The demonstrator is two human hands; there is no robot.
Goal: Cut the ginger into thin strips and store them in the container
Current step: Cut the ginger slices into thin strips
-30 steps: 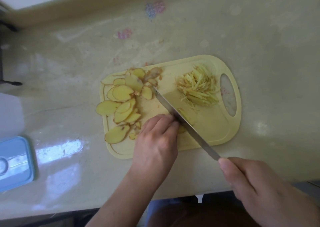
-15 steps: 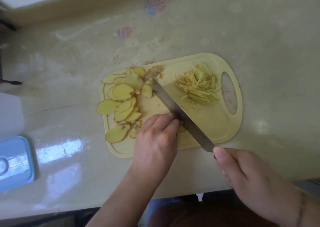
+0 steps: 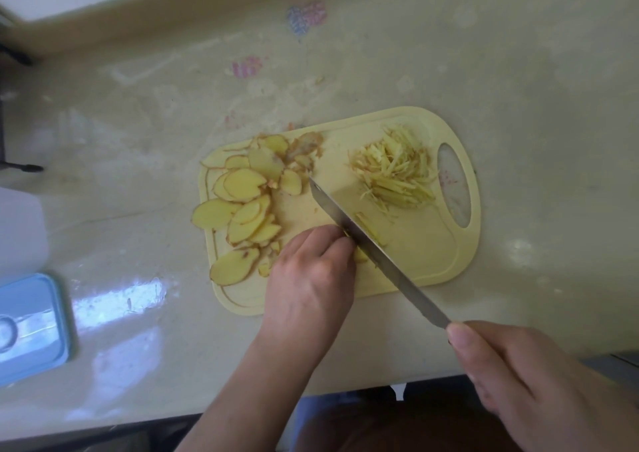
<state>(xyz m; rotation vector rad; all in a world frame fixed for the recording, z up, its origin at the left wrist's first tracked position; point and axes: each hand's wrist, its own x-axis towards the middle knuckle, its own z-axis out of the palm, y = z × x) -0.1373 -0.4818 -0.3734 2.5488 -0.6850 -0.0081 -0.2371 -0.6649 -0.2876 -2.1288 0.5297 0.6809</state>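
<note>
Head view: ginger [image 3: 359,254] under left fingers [image 3: 337,240].

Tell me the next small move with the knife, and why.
Probably another thin cut: the left hand pins slices beside the knife blade, held by the right hand, and many ginger slices remain uncut beside the strips.

Matt yellow plastic cutting board [image 3: 425,261], shiny metal knife blade [image 3: 380,258], glossy stone-like countertop [image 3: 145,113].

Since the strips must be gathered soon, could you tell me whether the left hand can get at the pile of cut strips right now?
Probably not directly: the knife blade lies slanted between the left hand and the pile of cut strips.
</note>
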